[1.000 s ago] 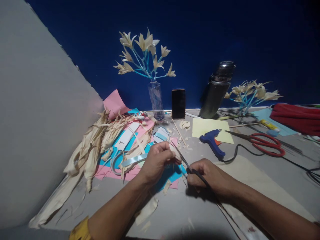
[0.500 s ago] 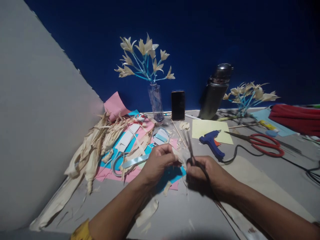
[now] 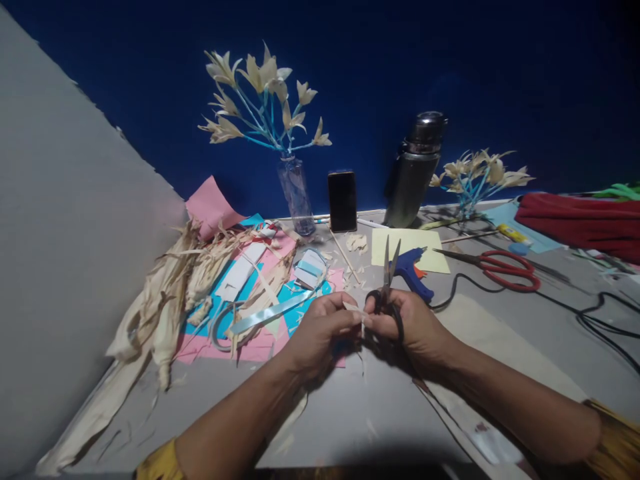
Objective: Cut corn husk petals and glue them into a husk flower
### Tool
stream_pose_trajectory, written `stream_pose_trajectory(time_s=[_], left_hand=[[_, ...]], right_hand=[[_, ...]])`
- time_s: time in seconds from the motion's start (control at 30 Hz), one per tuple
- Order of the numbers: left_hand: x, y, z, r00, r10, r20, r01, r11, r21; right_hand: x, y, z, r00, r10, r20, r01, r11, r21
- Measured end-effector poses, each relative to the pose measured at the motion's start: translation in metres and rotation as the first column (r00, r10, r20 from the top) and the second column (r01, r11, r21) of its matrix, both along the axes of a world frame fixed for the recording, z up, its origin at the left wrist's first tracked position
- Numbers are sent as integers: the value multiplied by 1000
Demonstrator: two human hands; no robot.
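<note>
My left hand (image 3: 327, 330) pinches a small pale piece of corn husk (image 3: 353, 308) between thumb and fingers. Close beside it, my right hand (image 3: 407, 327) has black-handled scissors (image 3: 389, 277) hooked on its fingers, their blades pointing up and slightly parted. The thumb and fingertip of that same hand meet the husk piece at its right end, so both hands touch it. Dried corn husks (image 3: 167, 300) lie in a heap on the left. A light blue ribbon (image 3: 270, 313) stretches over coloured paper near my left hand.
Husk flowers stand in a clear glass vase (image 3: 295, 197) by the wall, next to a phone (image 3: 343, 201) and a steel flask (image 3: 415, 173). Rightward lie a blue glue gun (image 3: 413, 272) with its cord, red-handled scissors (image 3: 510, 270), more husk flowers (image 3: 480, 177) and red cloth (image 3: 580, 223).
My hands have come together at the husk piece, the right thumb now touching it. The scissors have turned within my right hand and the blades have parted. The view has shifted rightward.
</note>
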State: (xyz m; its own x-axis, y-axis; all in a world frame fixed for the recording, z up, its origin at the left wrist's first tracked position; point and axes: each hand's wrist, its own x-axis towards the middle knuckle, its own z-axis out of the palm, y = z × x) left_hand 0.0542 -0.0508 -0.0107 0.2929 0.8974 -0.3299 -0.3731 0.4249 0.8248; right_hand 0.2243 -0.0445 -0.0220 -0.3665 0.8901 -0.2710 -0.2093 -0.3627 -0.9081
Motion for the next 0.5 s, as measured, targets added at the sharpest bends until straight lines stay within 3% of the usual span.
stream_pose_trajectory(time_s=[0.17, 0.23, 0.3, 0.4, 0.5], left_hand=[[-8, 4, 3, 976, -106, 189, 131, 984, -125], [-18, 10, 10, 958, -75, 278, 114, 985, -129], [-27, 15, 16, 953, 13, 303, 15, 996, -90], [-27, 14, 18, 987, 55, 150, -53, 998, -18], [-14, 6, 10, 995, -91, -34, 91, 996, -16]], right_hand=[[1, -1, 5, 1000, 20, -14, -20, 1000, 11], [2, -1, 6, 1000, -13, 17, 13, 1000, 12], [4, 0, 6, 999, -33, 19, 33, 999, 1], [5, 1, 4, 1000, -13, 22, 13, 1000, 10], [5, 1, 3, 998, 52, 38, -53, 998, 24]])
